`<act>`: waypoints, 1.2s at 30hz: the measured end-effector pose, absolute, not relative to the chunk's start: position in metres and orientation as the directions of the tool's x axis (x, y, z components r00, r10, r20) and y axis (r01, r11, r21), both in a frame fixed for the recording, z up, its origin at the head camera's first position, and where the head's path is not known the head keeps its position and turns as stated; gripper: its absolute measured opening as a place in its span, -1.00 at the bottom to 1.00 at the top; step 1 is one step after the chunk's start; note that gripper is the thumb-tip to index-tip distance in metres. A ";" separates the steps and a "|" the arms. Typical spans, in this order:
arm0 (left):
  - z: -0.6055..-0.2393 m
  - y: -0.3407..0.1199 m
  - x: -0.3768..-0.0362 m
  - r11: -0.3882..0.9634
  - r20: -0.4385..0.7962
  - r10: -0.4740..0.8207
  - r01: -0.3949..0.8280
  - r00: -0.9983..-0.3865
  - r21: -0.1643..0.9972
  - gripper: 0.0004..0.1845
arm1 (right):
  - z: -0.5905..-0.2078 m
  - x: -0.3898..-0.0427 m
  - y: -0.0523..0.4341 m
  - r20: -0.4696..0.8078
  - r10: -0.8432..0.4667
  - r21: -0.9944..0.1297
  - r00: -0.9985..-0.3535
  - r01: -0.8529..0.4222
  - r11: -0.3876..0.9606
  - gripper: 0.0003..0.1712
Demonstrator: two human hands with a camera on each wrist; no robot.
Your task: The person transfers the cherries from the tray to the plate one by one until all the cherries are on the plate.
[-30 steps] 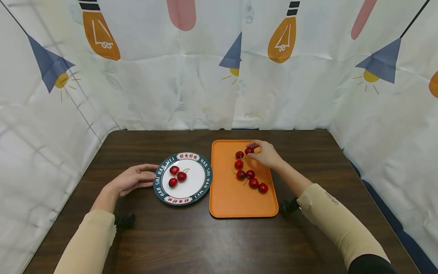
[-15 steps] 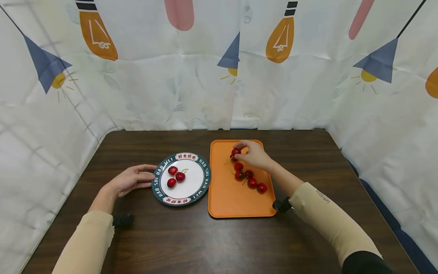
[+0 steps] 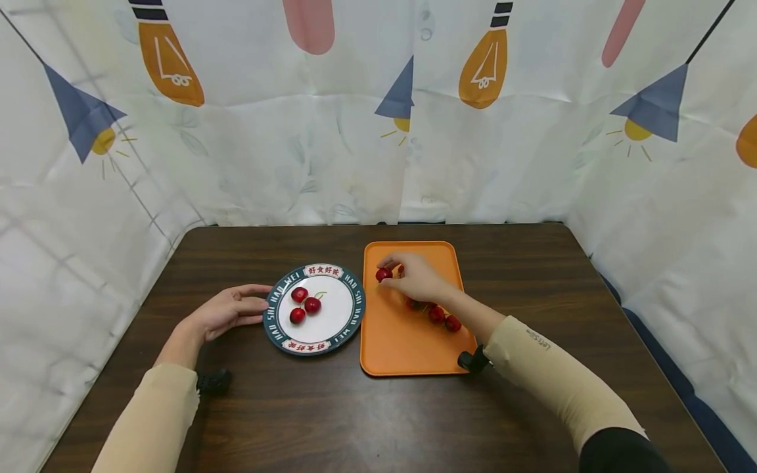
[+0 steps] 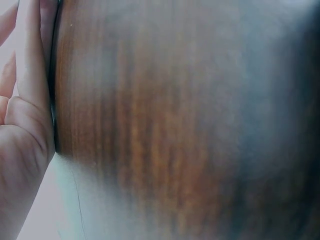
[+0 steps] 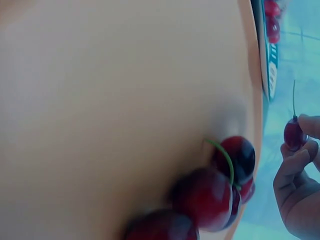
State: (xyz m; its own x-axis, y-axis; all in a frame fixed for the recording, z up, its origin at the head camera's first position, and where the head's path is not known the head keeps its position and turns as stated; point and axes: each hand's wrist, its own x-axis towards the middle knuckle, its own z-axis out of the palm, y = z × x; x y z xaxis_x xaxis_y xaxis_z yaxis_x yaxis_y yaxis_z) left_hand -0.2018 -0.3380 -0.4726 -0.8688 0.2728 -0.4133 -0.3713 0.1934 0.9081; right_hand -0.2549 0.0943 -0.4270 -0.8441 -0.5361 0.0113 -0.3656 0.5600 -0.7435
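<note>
A cherry pinched above an orange tray, beside a plate of three.

The right hand (image 3: pixel 421 279) holds a glossy red cherry (image 3: pixel 383 274) in a narrow fingertip grip over the flat, round-cornered orange tray (image 3: pixel 402 341), where more cherries (image 3: pixel 445 318) lie partly hidden behind the wrist. The left hand (image 3: pixel 227 312) rests flat and relaxed on the dark wooden table (image 3: pixel 355 420), fingers touching the rim of the round dark-rimmed white plate (image 3: pixel 350 314), which holds three cherries (image 3: pixel 304 304).

Bright, even; wrist cams blurry
</note>
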 end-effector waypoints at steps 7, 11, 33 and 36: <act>-0.472 -0.337 -0.202 0.195 -0.417 0.275 -0.374 -0.867 0.907 -0.27 | -0.431 -0.249 0.080 0.021 -0.573 -0.764 -0.820 -0.382 0.519 -0.62; -0.472 -0.339 -0.202 0.197 -0.415 0.272 -0.372 -0.868 0.907 -0.27 | -0.431 -0.245 0.069 0.028 -0.587 -0.766 -0.809 -0.395 0.507 -0.65; -0.471 -0.337 -0.202 0.197 -0.410 0.271 -0.367 -0.871 0.909 -0.25 | -0.438 -0.232 0.028 -0.001 -0.634 -0.763 -0.773 -0.409 0.500 -0.61; -0.471 -0.337 -0.202 0.198 -0.412 0.265 -0.369 -0.872 0.908 -0.24 | -0.440 -0.230 0.022 -0.007 -0.651 -0.770 -0.759 -0.411 0.488 -0.64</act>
